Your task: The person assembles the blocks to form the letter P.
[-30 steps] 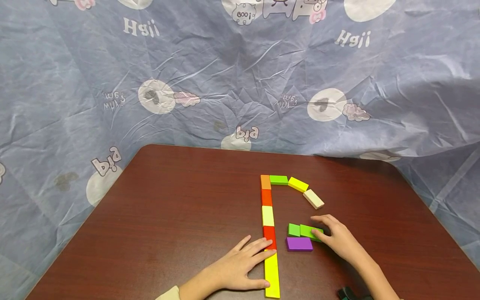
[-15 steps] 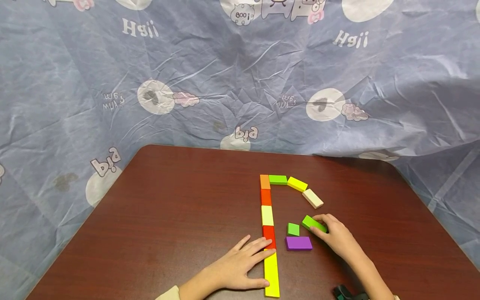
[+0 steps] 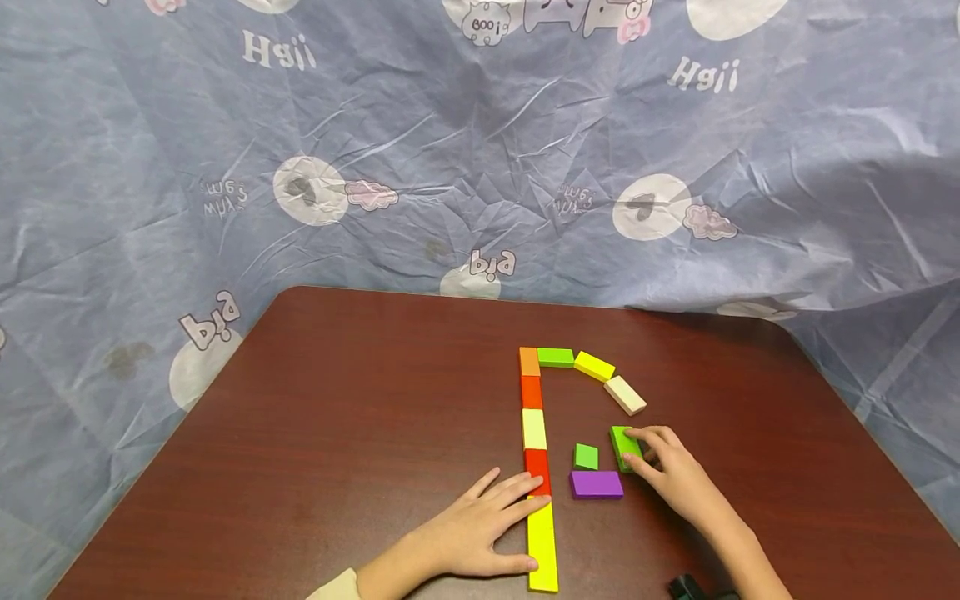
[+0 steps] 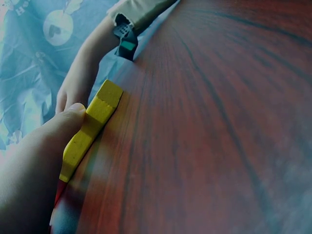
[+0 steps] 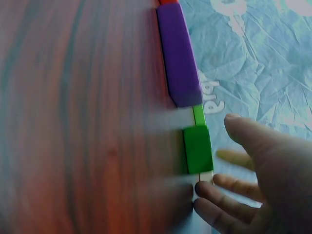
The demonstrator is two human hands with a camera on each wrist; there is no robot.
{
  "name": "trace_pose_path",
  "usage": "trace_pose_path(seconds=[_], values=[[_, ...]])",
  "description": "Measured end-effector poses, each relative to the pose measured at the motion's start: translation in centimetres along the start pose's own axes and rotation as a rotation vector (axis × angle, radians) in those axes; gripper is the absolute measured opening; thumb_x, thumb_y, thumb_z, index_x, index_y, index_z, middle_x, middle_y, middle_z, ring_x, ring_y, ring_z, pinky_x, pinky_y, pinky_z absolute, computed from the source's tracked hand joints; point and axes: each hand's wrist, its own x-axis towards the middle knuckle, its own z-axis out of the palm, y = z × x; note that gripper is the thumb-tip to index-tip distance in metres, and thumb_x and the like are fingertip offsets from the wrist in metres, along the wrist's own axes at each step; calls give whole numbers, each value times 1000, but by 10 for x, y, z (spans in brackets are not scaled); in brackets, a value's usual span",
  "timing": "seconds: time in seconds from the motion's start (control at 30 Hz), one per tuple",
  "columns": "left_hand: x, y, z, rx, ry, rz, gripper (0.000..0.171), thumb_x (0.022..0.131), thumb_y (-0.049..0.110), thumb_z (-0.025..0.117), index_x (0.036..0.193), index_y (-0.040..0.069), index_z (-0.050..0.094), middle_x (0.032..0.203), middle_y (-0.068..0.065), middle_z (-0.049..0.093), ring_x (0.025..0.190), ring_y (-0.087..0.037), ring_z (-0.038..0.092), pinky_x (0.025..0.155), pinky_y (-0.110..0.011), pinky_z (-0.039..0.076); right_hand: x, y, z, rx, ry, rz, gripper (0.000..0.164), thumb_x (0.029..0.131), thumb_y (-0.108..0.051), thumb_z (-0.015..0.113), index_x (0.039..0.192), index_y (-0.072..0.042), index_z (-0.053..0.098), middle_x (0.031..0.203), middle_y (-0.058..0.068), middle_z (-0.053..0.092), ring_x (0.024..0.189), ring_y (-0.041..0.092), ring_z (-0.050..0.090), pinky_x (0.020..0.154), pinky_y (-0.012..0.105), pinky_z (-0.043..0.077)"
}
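My left hand (image 3: 476,529) lies with spread fingers along a straight column of blocks. Its fingertips touch the lower red block (image 3: 536,468), and its thumb is at the side of the long yellow block (image 3: 542,533). My right hand (image 3: 678,475) is at a green rectangular block (image 3: 621,446), which stands lengthwise away from me. In the head view, fingertips overlap its right side. The right wrist view shows the thumb raised apart from the green block (image 5: 198,148), with the other fingers close by its end. A purple block (image 3: 596,485) and small green block (image 3: 586,456) lie to its left.
Farther up the column are a pale yellow block (image 3: 534,428), another red block (image 3: 531,391) and an orange block (image 3: 529,361). From its top, green (image 3: 555,357), yellow (image 3: 595,366) and cream (image 3: 625,395) blocks curve right. A printed cloth (image 3: 420,167) hangs behind the table.
My right hand has slid the green block away from the small green one and turned it from crosswise to lengthwise. The left hand has stayed in place.
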Motion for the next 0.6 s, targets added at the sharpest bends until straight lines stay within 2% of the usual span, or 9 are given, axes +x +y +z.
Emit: trace_pose_path(seconds=[0.13, 0.2, 0.4, 0.6], values=[[0, 0, 0, 16, 3, 3, 65, 88, 61, 38, 142, 26, 29, 148, 5, 30, 137, -9, 25, 109, -45, 26, -2, 4, 0, -2, -11, -90, 38, 89, -24, 58, 125, -11, 55, 131, 9, 45, 110, 28, 51, 84, 47, 45], [0, 0, 0, 21, 5, 4, 65, 88, 61, 38, 142, 26, 30, 147, 5, 31, 137, -9, 25, 109, -45, 26, -3, 7, 0, -30, 4, -116, 38, 88, -22, 59, 124, -10, 56, 131, 8, 46, 114, 27, 49, 88, 43, 44], [0, 0, 0, 19, 3, 4, 64, 88, 60, 38, 142, 26, 30, 147, 6, 30, 137, -9, 26, 109, -45, 27, 1, 15, -1, -43, 48, -73, 40, 86, -17, 61, 124, -4, 55, 126, 12, 46, 98, 22, 56, 79, 37, 50], [0, 0, 0, 22, 3, 6, 65, 88, 60, 38, 142, 26, 30, 148, 6, 30, 137, -9, 25, 109, -45, 27, 7, 13, -1, -12, 61, -43, 41, 85, -16, 62, 123, -3, 55, 125, 14, 45, 90, 19, 56, 73, 29, 50]])
